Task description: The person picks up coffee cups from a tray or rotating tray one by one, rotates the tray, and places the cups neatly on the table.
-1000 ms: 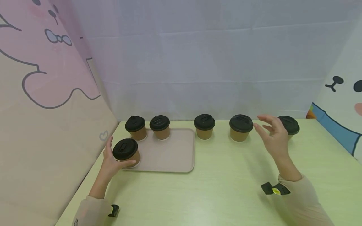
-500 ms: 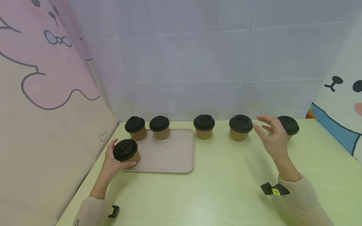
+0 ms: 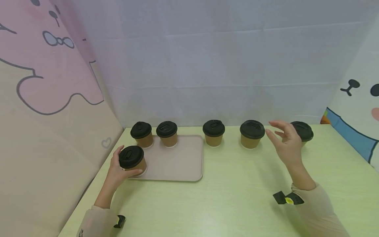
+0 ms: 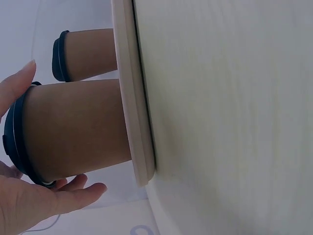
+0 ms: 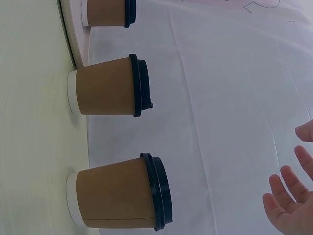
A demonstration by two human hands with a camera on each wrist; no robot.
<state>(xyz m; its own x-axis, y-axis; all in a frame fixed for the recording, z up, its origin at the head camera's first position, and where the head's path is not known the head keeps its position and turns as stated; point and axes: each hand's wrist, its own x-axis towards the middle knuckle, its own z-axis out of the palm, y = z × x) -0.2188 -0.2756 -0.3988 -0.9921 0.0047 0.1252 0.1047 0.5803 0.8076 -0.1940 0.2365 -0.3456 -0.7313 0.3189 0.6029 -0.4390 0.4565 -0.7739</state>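
My left hand point(image 3: 114, 172) curves loosely around a lidded paper coffee cup point(image 3: 137, 166) at the near left corner of the beige tray point(image 3: 177, 164). In the left wrist view, that cup's brown side point(image 4: 78, 129) stands upright at the tray rim, thumb beside the black lid and straight fingers along the other side. My right hand point(image 3: 287, 141) is raised and holds nothing, thumb and fingers spread apart. It sits between a coffee cup point(image 3: 251, 135) on its left and another cup point(image 3: 302, 131), which it partly hides. The right wrist view shows its relaxed fingers point(image 5: 283, 198) away from the cups.
Two more lidded cups, a left one point(image 3: 143, 135) and a right one point(image 3: 168, 134), stand at the tray's back. Another cup point(image 3: 214, 133) is on the table point(image 3: 225, 197) just right of the tray. A pale curtain point(image 3: 219, 65) hangs behind.
The left hand's fingers have drawn slightly closer to the near cup. That cup, the other cups and the right hand stay where they were.
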